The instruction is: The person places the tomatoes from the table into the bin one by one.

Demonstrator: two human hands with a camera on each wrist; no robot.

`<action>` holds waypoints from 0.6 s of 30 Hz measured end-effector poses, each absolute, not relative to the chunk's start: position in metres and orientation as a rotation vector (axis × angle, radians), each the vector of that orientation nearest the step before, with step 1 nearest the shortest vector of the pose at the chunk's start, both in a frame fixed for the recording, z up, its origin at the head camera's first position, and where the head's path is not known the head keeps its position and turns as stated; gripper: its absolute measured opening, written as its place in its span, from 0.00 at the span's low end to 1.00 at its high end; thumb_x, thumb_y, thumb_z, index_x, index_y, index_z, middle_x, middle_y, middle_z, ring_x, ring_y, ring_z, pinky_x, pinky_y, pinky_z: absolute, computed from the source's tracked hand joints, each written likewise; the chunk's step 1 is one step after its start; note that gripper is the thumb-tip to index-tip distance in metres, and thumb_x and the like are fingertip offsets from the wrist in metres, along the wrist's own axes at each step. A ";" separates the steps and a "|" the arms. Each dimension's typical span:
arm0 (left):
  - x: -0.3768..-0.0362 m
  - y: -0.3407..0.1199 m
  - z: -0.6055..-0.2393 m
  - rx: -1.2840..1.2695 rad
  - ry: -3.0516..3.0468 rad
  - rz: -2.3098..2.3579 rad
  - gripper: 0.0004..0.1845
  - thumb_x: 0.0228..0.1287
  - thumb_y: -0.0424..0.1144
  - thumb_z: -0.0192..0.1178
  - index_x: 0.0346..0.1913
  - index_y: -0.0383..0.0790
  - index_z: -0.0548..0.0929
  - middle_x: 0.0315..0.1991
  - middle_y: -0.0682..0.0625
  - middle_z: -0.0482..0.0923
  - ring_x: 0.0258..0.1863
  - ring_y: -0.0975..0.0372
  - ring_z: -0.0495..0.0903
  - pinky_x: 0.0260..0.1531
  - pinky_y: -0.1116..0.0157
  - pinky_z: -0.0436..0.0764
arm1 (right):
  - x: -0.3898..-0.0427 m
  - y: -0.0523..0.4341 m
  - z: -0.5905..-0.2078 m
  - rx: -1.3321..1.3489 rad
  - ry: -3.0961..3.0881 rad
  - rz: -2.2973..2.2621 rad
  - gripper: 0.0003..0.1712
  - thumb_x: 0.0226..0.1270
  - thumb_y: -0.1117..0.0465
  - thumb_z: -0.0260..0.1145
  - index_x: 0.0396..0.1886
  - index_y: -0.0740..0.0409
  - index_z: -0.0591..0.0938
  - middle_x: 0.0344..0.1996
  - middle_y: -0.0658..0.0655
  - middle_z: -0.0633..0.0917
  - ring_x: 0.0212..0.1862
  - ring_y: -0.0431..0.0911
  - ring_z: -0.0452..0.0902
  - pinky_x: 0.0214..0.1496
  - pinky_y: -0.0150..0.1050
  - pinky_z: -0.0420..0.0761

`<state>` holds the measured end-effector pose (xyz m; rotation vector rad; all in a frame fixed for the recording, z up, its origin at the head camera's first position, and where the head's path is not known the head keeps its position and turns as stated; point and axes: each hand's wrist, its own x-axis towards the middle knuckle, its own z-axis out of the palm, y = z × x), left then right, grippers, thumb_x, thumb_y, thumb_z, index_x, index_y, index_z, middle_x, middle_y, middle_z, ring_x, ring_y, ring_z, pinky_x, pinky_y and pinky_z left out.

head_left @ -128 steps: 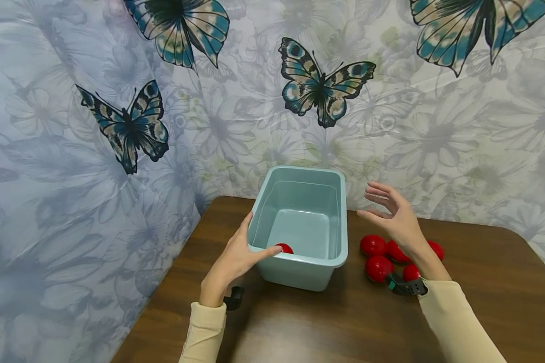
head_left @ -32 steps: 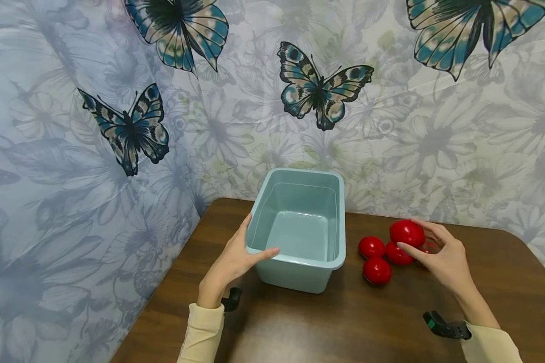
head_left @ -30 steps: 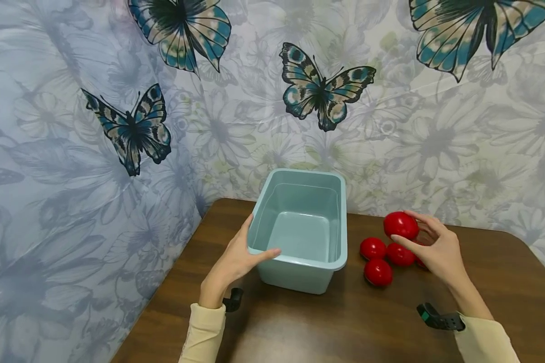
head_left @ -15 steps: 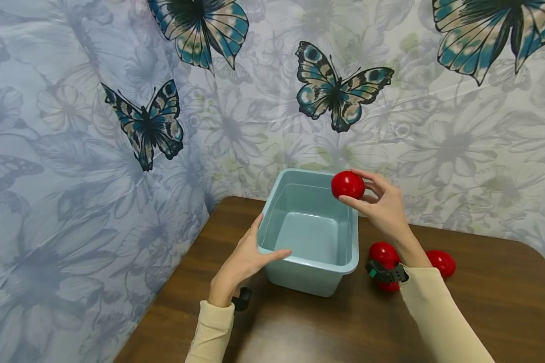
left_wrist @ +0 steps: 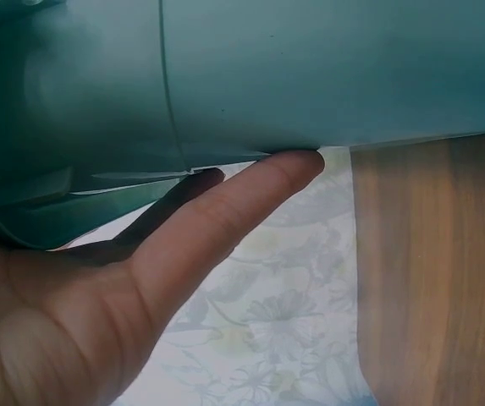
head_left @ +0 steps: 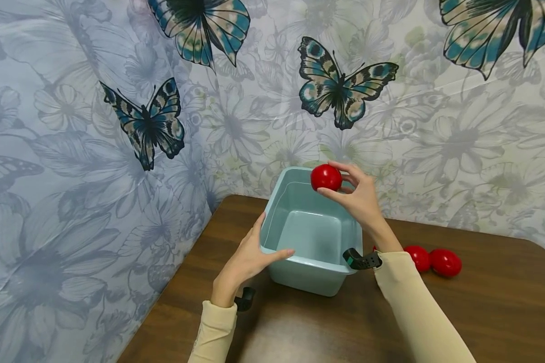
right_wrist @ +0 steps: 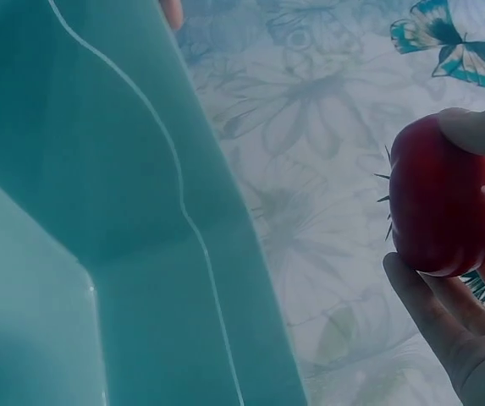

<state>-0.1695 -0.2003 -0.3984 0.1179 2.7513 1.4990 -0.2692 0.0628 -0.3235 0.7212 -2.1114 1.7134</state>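
A light teal plastic bin [head_left: 315, 272] stands on the brown table [head_left: 490, 312]. My left hand [head_left: 265, 242] grips its near left corner, thumb along the front rim and fingers [left_wrist: 225, 220] flat against the outer wall [left_wrist: 310, 76]. My right hand [head_left: 345, 184] pinches a red tomato [head_left: 325, 177] in its fingertips, just above the bin's far right rim. The right wrist view shows the tomato [right_wrist: 445, 199] beside the bin's inner wall [right_wrist: 98, 254]. The part of the bin's floor that I can see is bare. Its near part is hidden by the front wall.
Two more red tomatoes [head_left: 419, 257] [head_left: 446, 262] lie on the table right of the bin, partly behind my right forearm. A butterfly-patterned curtain [head_left: 236, 116] closes in the back and left sides. The table's left edge runs close to the bin.
My right hand picked a tomato up from the pile on the right and carried it up and left until it was over the bin. The left hand has stayed on the bin's corner.
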 end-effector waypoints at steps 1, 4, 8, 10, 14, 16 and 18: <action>-0.169 -0.200 -0.398 0.118 2.751 1.498 0.67 0.53 0.67 0.75 0.86 0.54 0.42 0.84 0.45 0.49 0.79 0.45 0.58 0.72 0.37 0.64 | -0.270 0.063 -0.325 0.717 -2.117 1.712 0.34 0.61 0.71 0.79 0.67 0.64 0.81 0.63 0.61 0.80 0.57 0.55 0.80 0.51 0.26 0.83; -0.170 -0.200 -0.398 0.117 2.752 1.499 0.67 0.53 0.67 0.76 0.86 0.54 0.42 0.84 0.45 0.49 0.80 0.45 0.57 0.72 0.38 0.64 | -0.271 0.065 -0.329 0.707 -2.129 1.707 0.33 0.61 0.70 0.79 0.67 0.63 0.81 0.63 0.62 0.80 0.58 0.57 0.80 0.51 0.27 0.83; -0.169 -0.201 -0.399 0.109 2.753 1.495 0.68 0.53 0.67 0.76 0.86 0.55 0.42 0.84 0.46 0.49 0.80 0.46 0.56 0.72 0.37 0.63 | -0.271 0.066 -0.330 0.701 -2.128 1.707 0.33 0.61 0.70 0.79 0.67 0.63 0.81 0.63 0.62 0.80 0.58 0.57 0.80 0.51 0.28 0.83; -0.169 -0.202 -0.400 0.114 2.754 1.495 0.68 0.53 0.67 0.76 0.86 0.55 0.42 0.84 0.46 0.49 0.80 0.46 0.57 0.72 0.37 0.64 | -0.270 0.066 -0.330 0.702 -2.129 1.704 0.33 0.60 0.70 0.79 0.67 0.63 0.81 0.62 0.62 0.80 0.57 0.56 0.80 0.51 0.27 0.83; -0.169 -0.202 -0.400 0.126 2.756 1.499 0.67 0.53 0.67 0.75 0.86 0.55 0.42 0.84 0.46 0.49 0.79 0.46 0.58 0.72 0.37 0.64 | -0.270 0.065 -0.330 0.710 -2.133 1.691 0.34 0.60 0.71 0.80 0.67 0.64 0.81 0.61 0.63 0.81 0.56 0.57 0.80 0.50 0.26 0.83; -0.170 -0.202 -0.400 0.127 2.757 1.501 0.67 0.53 0.67 0.75 0.86 0.55 0.42 0.84 0.45 0.49 0.79 0.45 0.58 0.72 0.37 0.64 | -0.270 0.065 -0.331 0.710 -2.135 1.684 0.34 0.59 0.71 0.80 0.66 0.64 0.81 0.61 0.63 0.81 0.55 0.57 0.81 0.49 0.25 0.83; -0.170 -0.201 -0.400 0.121 2.755 1.497 0.67 0.53 0.67 0.75 0.86 0.55 0.42 0.84 0.45 0.49 0.79 0.45 0.58 0.72 0.37 0.64 | -0.270 0.066 -0.332 0.710 -2.141 1.674 0.34 0.59 0.71 0.80 0.66 0.64 0.81 0.61 0.64 0.80 0.56 0.59 0.81 0.49 0.24 0.82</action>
